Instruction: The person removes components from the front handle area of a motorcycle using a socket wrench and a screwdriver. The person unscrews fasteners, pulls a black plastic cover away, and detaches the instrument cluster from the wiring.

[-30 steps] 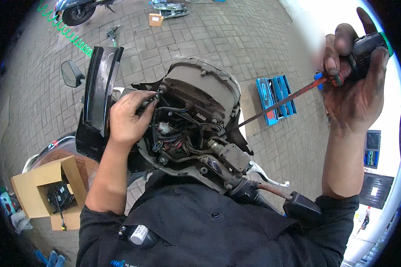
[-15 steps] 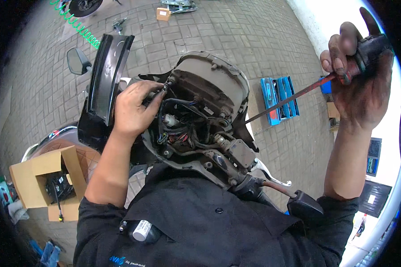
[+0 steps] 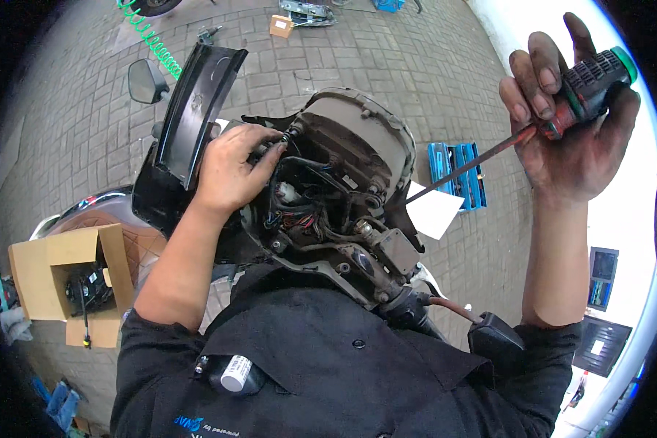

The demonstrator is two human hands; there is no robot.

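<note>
My right hand, darkened with grime, is closed around the black and green handle of a long-shafted screwdriver. The shaft slants down to the left, its tip by the right edge of an opened scooter front; whether it touches, I cannot tell. My left hand is at the left corner of the dusty headlight unit, thumb and fingers pinched together. What they grip is a small dark part, mostly hidden. Bundled wires and a white connector sit in the opening between the hands.
A black panel stands beside my left hand, near a mirror. Another mirror juts out at the lower right. A cardboard box rests on the brown seat. A blue toolbox lies on the paving, beside a white wall.
The view has shifted slightly. My right hand has turned the screwdriver's handle, showing its green end, with the shaft still slanting toward the scooter. My left hand keeps its pinch at the headlight corner.
</note>
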